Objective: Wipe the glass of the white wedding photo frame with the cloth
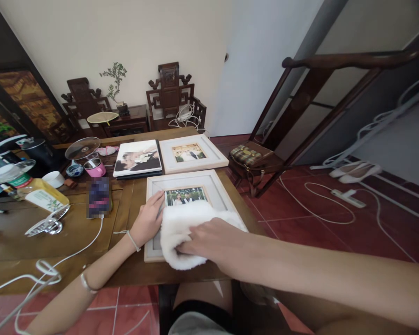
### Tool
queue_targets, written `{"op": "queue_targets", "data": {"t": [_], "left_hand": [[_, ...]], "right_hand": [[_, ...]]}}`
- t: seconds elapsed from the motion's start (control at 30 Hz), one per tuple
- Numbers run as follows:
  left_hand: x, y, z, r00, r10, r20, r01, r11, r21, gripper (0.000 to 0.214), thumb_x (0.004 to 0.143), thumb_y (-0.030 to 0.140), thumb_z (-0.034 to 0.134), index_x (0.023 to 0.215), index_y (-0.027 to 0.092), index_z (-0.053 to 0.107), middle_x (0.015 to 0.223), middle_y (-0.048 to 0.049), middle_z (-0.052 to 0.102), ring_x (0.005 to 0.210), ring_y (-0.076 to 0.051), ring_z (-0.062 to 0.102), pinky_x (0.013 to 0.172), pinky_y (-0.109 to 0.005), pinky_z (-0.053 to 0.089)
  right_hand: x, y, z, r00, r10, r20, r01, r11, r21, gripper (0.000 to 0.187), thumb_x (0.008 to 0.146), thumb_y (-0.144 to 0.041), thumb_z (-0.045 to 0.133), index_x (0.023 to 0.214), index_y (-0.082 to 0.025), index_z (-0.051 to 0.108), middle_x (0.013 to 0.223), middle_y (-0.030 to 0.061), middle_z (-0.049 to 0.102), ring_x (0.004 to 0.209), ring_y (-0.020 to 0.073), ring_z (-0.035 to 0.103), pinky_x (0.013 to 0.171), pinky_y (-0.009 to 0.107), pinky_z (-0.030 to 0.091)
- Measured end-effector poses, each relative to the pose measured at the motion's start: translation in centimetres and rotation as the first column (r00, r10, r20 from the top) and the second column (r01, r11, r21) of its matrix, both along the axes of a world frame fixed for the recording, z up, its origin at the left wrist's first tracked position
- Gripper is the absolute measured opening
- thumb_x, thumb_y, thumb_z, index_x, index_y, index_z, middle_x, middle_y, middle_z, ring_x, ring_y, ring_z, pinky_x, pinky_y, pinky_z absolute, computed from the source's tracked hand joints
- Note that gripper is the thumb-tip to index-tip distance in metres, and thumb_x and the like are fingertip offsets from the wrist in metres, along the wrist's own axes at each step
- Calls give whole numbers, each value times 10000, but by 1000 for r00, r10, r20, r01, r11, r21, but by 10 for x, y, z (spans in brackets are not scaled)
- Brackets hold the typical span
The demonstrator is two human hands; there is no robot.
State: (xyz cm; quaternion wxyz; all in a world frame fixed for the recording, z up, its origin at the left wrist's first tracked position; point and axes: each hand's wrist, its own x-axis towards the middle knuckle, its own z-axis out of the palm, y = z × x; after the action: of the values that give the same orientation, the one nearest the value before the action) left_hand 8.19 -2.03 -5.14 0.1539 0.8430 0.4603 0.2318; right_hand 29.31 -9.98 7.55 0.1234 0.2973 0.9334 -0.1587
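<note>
A light wood picture frame (226, 197) with a photo of two people (185, 195) lies flat near the table's front edge. My left hand (148, 218) rests on its left border, fingers stretched out over the edge of the frame. Under my right hand (209, 242) is a fluffy white cloth (174, 232), bunched and pressed on the lower part of the frame, hiding much of the photo. The fingers of that hand curl into the cloth. Just behind lies a second framed photo (188, 152), beside a white-covered photo album (139, 158).
On the wooden table (125, 251) to the left stand a phone (98, 197) on a white cable, a pink mug (95, 168), a bottle of yellow liquid (47, 195) and a clear hair claw (50, 223). A dark wooden chair (307, 93) holding a bag (247, 153) stands at right.
</note>
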Motion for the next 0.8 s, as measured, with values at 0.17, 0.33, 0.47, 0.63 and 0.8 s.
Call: {"op": "queue_targets", "data": {"t": [0.17,0.33,0.47,0.63,0.8], "left_hand": [[1,1,-3,1000,7,16,-7,1000,27,437,951,218,392,1376,157,476,1466,-135,457,1376,-251,405,1137,-480,352],[3,0,1,1000,16,3,-16,1000,11,435,952,238,403,1367,141,486,1464,-139,458,1377,-260,403,1136,-484,355],[3,0,3,1000,20,-6,-20,1000,7,438,954,238,397,1367,125,485,1468,-139,453,1383,-258,392,1143,-479,346],[4,0,3,1000,8,-14,-8,1000,11,431,954,236,396,1362,133,491,1467,-139,455,1382,-254,393,1139,-480,350],[3,0,1,1000,11,12,-11,1000,21,425,957,249,398,1362,155,491,1458,-135,467,1384,-250,394,1139,-484,349]], "right_hand": [[3,19,-25,997,-45,63,23,949,315,530,749,1,594,1235,-211,596,1238,124,624,1002,242,634,672,284,475],[28,64,-49,967,-204,154,73,797,599,570,806,3,550,1320,-242,539,1500,118,386,1226,311,515,780,368,539],[46,91,-57,957,-276,95,112,648,753,531,835,11,495,1300,-236,563,1515,113,353,1290,339,445,805,401,551],[46,88,-57,944,-292,156,94,689,718,548,848,18,434,1320,-240,542,1515,102,354,1058,271,604,706,345,560],[39,70,-56,963,-213,162,69,782,620,595,815,32,446,1345,-226,522,1485,105,412,1047,280,592,691,335,534]]}}
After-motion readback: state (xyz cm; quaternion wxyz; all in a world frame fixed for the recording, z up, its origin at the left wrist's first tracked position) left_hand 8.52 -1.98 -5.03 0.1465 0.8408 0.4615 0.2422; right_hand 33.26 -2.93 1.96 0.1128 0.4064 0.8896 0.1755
